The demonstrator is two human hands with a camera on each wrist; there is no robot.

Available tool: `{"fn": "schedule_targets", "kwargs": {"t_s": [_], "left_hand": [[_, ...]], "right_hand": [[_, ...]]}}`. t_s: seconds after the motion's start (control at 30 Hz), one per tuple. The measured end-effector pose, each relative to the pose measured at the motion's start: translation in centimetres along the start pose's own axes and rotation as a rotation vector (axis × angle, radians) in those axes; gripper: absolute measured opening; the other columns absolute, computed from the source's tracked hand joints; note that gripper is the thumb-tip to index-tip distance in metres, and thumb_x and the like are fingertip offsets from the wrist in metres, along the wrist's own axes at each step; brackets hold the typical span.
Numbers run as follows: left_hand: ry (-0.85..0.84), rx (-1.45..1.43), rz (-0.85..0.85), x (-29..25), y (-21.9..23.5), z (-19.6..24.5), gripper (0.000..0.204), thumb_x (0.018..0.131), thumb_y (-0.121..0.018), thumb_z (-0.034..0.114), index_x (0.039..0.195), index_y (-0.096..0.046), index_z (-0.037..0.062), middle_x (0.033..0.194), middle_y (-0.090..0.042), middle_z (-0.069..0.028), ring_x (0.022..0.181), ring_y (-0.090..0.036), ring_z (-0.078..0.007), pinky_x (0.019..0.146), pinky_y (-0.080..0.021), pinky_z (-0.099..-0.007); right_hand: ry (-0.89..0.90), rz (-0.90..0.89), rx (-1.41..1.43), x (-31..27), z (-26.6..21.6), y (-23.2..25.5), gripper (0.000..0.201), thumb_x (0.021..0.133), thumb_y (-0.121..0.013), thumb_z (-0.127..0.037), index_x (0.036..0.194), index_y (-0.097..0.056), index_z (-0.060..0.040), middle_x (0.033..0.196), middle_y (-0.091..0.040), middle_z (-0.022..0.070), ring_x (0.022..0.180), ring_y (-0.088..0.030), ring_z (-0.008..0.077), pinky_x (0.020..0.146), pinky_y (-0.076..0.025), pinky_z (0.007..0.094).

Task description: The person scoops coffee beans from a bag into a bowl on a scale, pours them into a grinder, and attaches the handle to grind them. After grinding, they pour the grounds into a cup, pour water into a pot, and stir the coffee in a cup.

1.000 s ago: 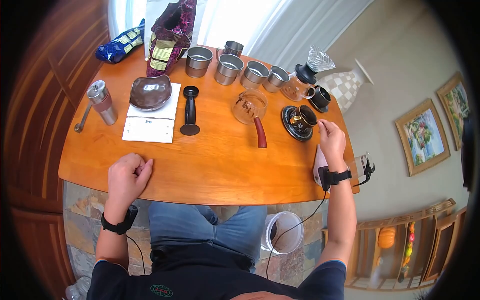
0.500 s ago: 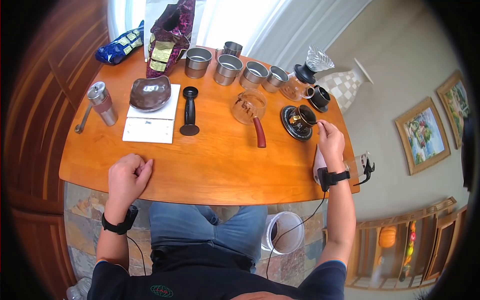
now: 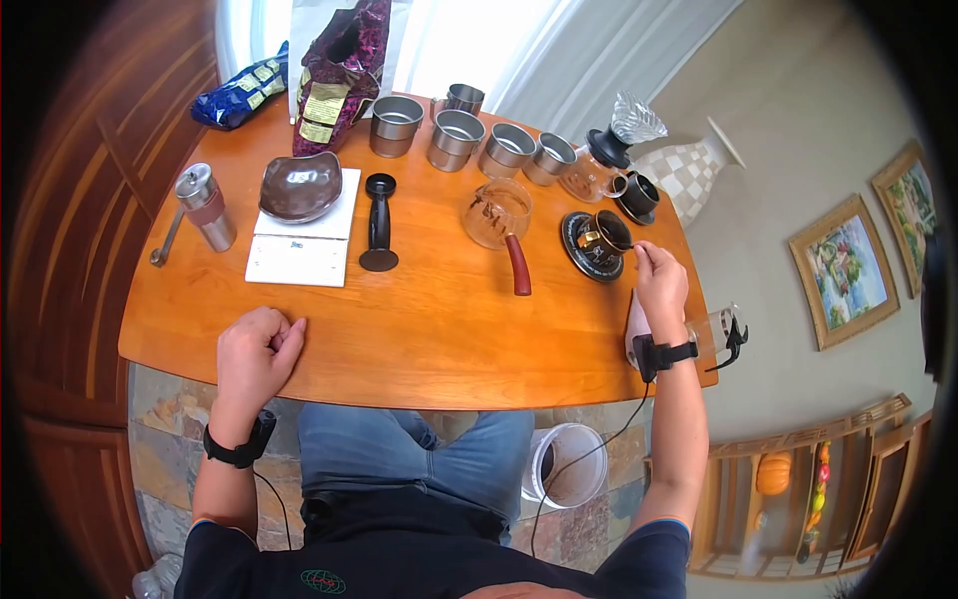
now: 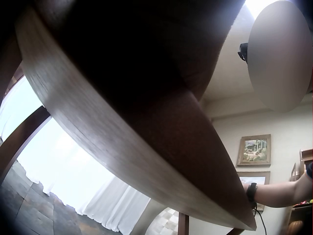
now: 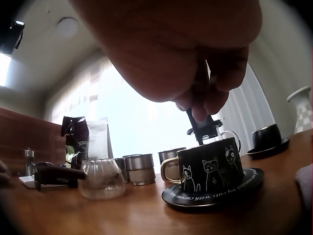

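My right hand (image 3: 663,282) pinches the upper end of a slim black spoon (image 5: 196,129); its lower end is hidden inside a black cup (image 5: 209,166). White cat drawings and a gold handle mark this cup, which stands upright on a black saucer (image 5: 210,196) with white lettering. In the head view, the cup and saucer are at the table's right side. On the left, my left hand (image 3: 257,349) rests near the table's front edge with fingers loosely curled, holding nothing. The table edge fills much of the left wrist view.
A glass pot (image 3: 496,212) with a red-brown handle is left of the saucer. Several metal cups (image 3: 457,140) line the back. A black tamper (image 3: 379,225), white scale (image 3: 296,260) bearing a brown bowl (image 3: 299,188), and grinder (image 3: 207,206) stand leftward. A pinkish cloth (image 3: 638,324) lies beside my right wrist.
Almost nothing differs. My right hand shifts only very slightly at the cup, still pinching the spoon, and my left hand stays where it was.
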State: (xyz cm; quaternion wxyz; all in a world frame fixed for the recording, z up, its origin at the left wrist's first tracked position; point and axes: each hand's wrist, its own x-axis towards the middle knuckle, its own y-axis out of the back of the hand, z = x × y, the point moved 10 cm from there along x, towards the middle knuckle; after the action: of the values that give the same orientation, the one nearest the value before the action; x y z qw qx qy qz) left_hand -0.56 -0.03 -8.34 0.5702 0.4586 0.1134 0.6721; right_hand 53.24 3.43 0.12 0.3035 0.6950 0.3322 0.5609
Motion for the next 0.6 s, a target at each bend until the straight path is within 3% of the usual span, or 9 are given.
{"fn": "schedule_targets", "kwargs": {"t_s": [0.6], "left_hand": [[-0.016,-0.007,0.002,0.1,0.2,0.3,0.035,0.086,-0.078,0.012,0.063,-0.053,0.0040,0.060,-0.051,-0.0099,0.054,-0.054,-0.0286,0.051,-0.042,-0.0392]], "right_hand": [[0.046,0.031,-0.068,0.2,-1.1,-0.2,0.016,0.098,-0.066,-0.021,0.103,-0.077,-0.0105,0.094,-0.073,0.0138,0.086,-0.070,0.0360,0.074,-0.055,0.0425]]}}
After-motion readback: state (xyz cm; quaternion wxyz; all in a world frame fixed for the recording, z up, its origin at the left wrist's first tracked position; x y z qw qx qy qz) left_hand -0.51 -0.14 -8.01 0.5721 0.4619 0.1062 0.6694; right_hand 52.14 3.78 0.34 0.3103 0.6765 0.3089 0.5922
